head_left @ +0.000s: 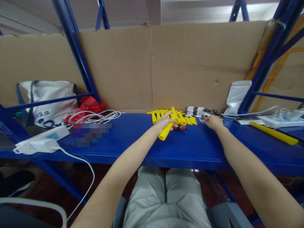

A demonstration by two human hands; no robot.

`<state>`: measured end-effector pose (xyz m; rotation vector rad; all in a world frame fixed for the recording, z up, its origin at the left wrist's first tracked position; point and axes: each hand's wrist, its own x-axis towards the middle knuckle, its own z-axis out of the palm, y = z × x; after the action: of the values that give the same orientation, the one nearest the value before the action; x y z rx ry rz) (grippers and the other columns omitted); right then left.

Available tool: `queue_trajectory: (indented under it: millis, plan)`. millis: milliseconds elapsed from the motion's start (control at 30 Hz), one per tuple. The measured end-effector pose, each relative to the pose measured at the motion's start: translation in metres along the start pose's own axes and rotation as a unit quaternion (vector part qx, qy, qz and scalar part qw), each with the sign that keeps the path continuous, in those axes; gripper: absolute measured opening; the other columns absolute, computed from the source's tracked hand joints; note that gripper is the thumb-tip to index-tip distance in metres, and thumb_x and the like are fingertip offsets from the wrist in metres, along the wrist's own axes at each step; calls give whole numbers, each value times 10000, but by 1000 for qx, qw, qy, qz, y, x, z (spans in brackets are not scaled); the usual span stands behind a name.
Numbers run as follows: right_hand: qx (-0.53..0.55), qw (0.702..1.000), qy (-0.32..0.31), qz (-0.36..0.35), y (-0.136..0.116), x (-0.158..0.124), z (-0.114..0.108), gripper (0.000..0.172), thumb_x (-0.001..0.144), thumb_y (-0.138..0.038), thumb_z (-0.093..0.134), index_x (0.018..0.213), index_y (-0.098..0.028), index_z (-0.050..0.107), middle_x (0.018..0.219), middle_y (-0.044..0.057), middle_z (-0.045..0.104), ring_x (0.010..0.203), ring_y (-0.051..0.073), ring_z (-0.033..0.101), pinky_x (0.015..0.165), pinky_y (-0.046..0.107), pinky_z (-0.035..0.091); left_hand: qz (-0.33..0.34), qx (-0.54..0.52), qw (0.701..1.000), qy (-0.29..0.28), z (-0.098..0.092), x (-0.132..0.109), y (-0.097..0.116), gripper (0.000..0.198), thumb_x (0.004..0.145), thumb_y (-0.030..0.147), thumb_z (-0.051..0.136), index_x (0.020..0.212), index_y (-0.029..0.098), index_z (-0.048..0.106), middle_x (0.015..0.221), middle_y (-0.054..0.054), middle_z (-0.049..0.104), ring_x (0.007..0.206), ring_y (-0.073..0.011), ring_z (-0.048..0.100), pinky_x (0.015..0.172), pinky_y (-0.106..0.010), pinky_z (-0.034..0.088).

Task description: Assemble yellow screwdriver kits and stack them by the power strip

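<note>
Red-and-black tool: partly hidden behind the yellow tube in the left hand; type we cannot tell. Small parts at the right hand: too small for us to identify; whether the grip holds one, unclear. Patch on the desk, left: pixelated, contents unreadable to us. Tote bag: partly covered by the red plastic bag. White power strip, far right: cut off by the edge.

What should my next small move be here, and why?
Probably pinch one of the small loose pieces with your right hand: it is right at that scatter, while your left hand holds a yellow T-shaped handle.
</note>
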<state>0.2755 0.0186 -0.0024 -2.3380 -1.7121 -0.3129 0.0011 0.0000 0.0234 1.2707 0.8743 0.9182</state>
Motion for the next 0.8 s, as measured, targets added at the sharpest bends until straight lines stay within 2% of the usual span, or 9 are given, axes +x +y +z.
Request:
queue_trajectory:
  millis: [200,400,800]
  plan:
    - [-13,1000,4,-1,-4,-4,-4,269,850,-228,496,958,-196,740,1116,148,661,1072,282,602,888,393,464,0,7,1000,-9,0,0,0,716,827,18,498,1465,228,252,969,-103,666,496,-101,622,432,-190,419]
    - [-7,1000,20,-10,-3,-3,-3,238,810,-197,518,903,-187,737,1046,153,678,995,277,624,840,386,476,0,8,1000,-9,0,-1,0,722,832,25,504,1472,229,240,942,-92,663,499,-96,618,416,-179,408]
    - [20,998,-48,-32,7,17,11,179,755,-152,519,759,-177,697,776,111,690,822,239,655,701,289,484,-3,18,1000,-17,0,-1,-1,747,826,25,493,1485,236,212,972,-103,664,511,-97,612,423,-187,410]
